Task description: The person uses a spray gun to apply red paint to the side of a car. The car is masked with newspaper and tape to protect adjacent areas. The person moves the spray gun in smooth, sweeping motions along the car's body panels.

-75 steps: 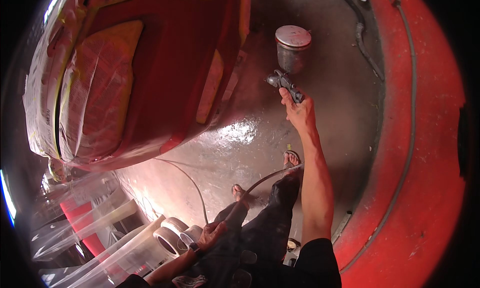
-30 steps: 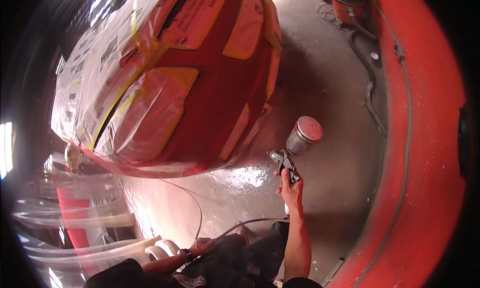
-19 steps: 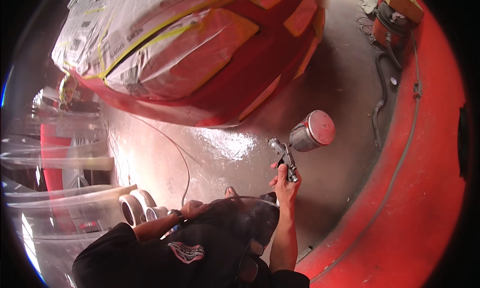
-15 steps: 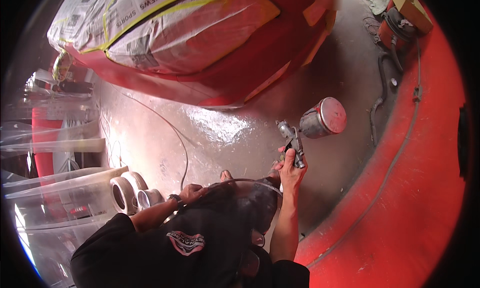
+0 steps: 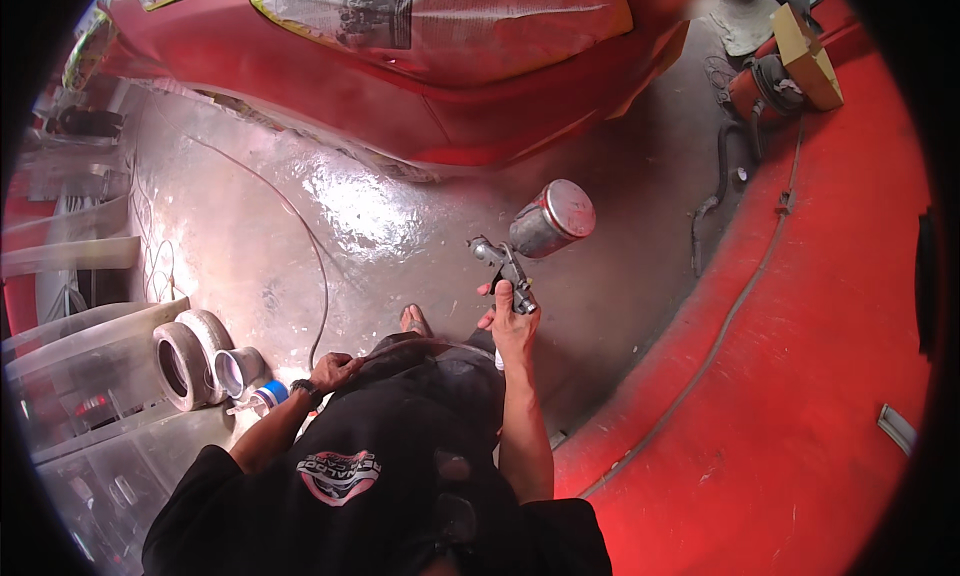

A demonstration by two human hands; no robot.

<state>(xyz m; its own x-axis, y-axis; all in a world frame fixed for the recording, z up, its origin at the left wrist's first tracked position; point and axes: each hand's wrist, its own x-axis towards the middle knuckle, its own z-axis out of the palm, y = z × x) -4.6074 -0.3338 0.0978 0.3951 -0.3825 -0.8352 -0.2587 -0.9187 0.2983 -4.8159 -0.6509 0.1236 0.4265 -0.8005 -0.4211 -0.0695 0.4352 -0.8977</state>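
My right hand is wrapped round the handle of a metal spray gun, fingers at its trigger. The gun's round silver paint cup, smeared with red, tilts to the right above the floor. At my waist on the left, my left hand closes on a dark air hose, which rises from the floor and runs across my front toward the gun. Ahead stands a red car body, apart from the gun, its upper part masked with newspaper and yellow tape.
Two tires, a pale bucket and a blue-banded container stand at my left beside clear plastic sheeting. At far right are a red canister, a cardboard box and another hose along the red surface.
The view has shifted, so the car sits higher and the tires further left. The spray gun, still in my right hand, appears further left; my left hand keeps its hold on the hose.
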